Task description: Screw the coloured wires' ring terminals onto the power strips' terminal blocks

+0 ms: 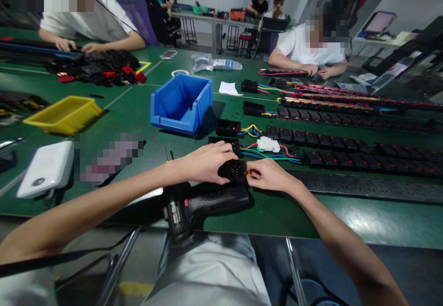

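black connector box (236,172) gripped by left hand (209,164), thin wire (249,174) kinda pinched by right hand (266,175), drill (211,204) parked just bodyward of both, label (175,211) too blurry to be read

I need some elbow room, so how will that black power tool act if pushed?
The black power tool is probably heavy for its size, given its bulky body. Its handle, jutting sideways, should discourage rolling. Pushed towards you, it might tip off, since its body reaches the near edge of the table.

Yellow bin (67,123), white paper (229,88), laptop (380,21)
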A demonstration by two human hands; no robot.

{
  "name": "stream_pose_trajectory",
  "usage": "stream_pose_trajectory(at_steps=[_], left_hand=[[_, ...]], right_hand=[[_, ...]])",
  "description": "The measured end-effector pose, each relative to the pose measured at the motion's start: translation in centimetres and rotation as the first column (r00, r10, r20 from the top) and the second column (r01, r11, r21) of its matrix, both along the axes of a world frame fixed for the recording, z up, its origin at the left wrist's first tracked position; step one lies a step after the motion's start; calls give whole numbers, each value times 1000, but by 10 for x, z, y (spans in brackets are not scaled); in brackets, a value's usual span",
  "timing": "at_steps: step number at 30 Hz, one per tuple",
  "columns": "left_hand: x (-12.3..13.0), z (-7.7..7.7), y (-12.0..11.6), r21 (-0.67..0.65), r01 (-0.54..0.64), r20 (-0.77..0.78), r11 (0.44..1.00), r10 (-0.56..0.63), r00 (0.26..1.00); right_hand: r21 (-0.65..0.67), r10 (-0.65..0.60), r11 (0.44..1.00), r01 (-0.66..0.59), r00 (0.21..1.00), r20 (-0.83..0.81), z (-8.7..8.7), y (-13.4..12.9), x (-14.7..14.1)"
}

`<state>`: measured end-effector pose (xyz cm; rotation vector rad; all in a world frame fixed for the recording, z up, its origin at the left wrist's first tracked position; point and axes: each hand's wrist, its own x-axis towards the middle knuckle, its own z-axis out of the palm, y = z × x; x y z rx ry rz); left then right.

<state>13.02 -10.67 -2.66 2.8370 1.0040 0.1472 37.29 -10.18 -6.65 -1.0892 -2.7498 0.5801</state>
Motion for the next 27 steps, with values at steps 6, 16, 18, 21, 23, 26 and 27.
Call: stream_pose_trajectory(at_steps=[6,16,18,21,23,26,27], left_hand=[[15,21,-2,158,85,-94,984,-71,993],[35,38,-20,205,74,-191,976,-34,981],[33,36,-18,193,66,-179,979,-31,983],[28,32,-14,172,68,-147,983,-43,988],[22,28,-11,149,73,-120,986,-55,991],[12,19,-8,77,59,-77,995,-53,996],[9,16,-7,46,46,-60,998,-44,997]], right_hand=[[32,-60,998,60,998,-4,2,0,-1],[-32,-52,998,52,999,10,3,1,0],[-43,-51,998,51,999,2,3,1,0],[-65,-33,997,30,999,-31,3,2,0],[-82,-24,996,19,998,-56,3,2,-1],[-95,-30,995,23,997,-68,4,1,-1],[-95,-31,995,24,997,-70,4,1,-1]])
